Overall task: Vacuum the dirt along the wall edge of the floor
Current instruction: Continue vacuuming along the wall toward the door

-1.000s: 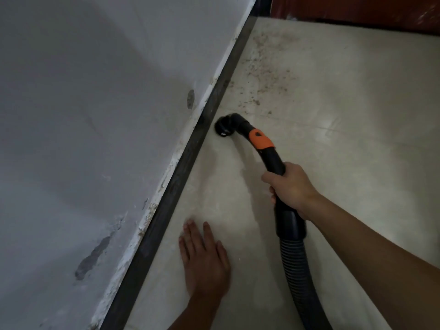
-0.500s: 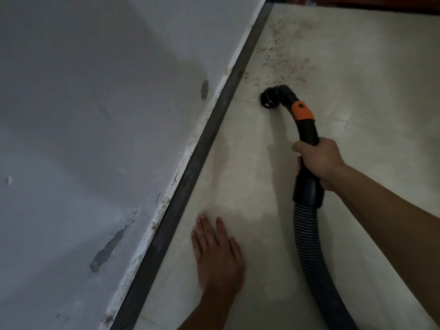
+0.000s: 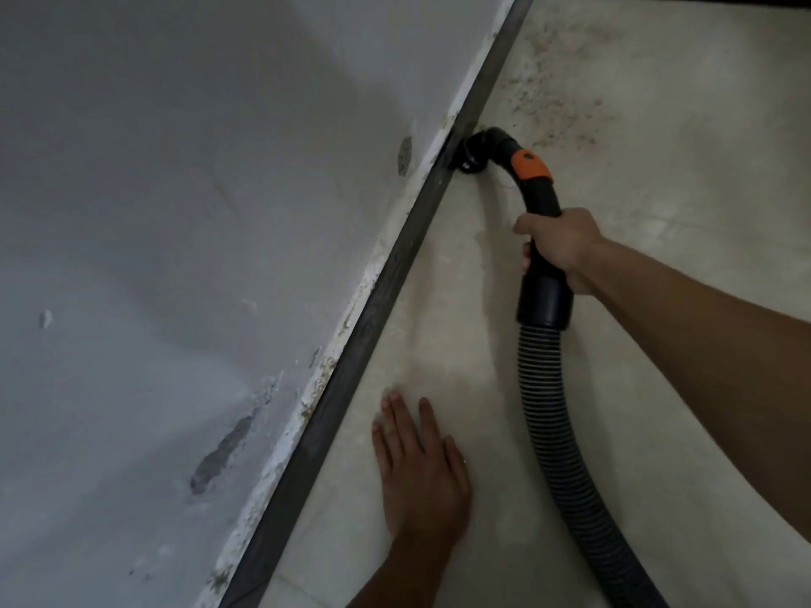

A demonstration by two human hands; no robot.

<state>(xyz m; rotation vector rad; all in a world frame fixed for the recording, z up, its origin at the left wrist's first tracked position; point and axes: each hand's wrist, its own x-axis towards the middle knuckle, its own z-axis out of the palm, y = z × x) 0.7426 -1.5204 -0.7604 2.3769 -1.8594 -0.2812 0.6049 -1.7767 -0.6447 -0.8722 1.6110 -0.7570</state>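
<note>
At the wall's dark edge strip (image 3: pixel 382 296), the nozzle (image 3: pixel 471 158) is being held by the right hand (image 3: pixel 561 245), curled round its tube (image 3: pixel 542 199); the left hand (image 3: pixel 421 467) is being rested flat on the floor (image 3: pixel 658 388). With the dirt (image 3: pixel 557 94) lying just ahead, slow, low strokes are being called for.

The right hand (image 3: pixel 559 245) is held forward on an outstretched arm, fingers curled round the black vacuum tube (image 3: pixel 540 199). The left hand (image 3: pixel 421 467) is laid flat, palm down, fingers straight.
</note>
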